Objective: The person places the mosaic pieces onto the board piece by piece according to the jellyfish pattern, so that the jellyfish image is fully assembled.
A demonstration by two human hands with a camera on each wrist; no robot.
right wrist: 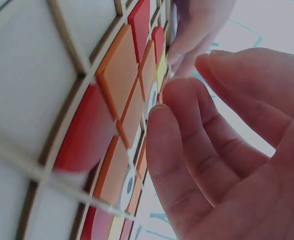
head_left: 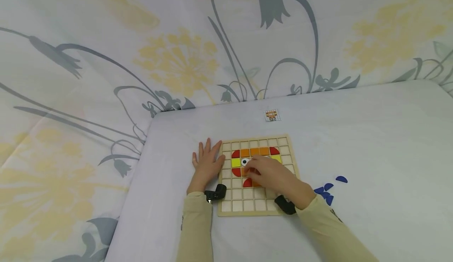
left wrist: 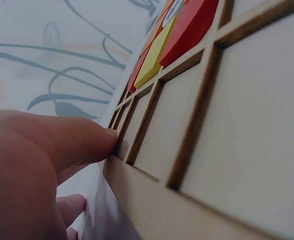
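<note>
- Beige sleeves (head_left: 196,230) are seen nearest the viewer, stretched over a white-covered worktop (head_left: 382,144). A black wrist device (head_left: 284,205) is worn on the right arm, and the lower right corner of the board could be bumped by it.
- Between the arms, a wooden grid board (head_left: 247,214) is laid flat. Across its upper cells, orange squares (head_left: 245,152), yellow squares (head_left: 236,162), rounded red pieces (head_left: 236,154) and an eye piece (head_left: 244,162) are grouped.
- By the left hand (head_left: 205,165), the board's left edge is touched with a fingertip; the fingers are spread and nothing is held. Because that contact looks light, the board could be slid or turned by a sideways push.
- Over the coloured group, the right hand (head_left: 276,173) is held with fingers bent and tips drawn close. No piece is seen between them, though whether one is hidden cannot be told. Since several pieces are covered from above, a neighbour could be nudged or tipped unnoticed.
- Right of the board, blue pieces (head_left: 329,200) are strewn loosely; they could be scattered if brushed by the right sleeve.
- Beyond the far edge, a small picture card (head_left: 271,115) is placed, well apart from both hands.
</note>
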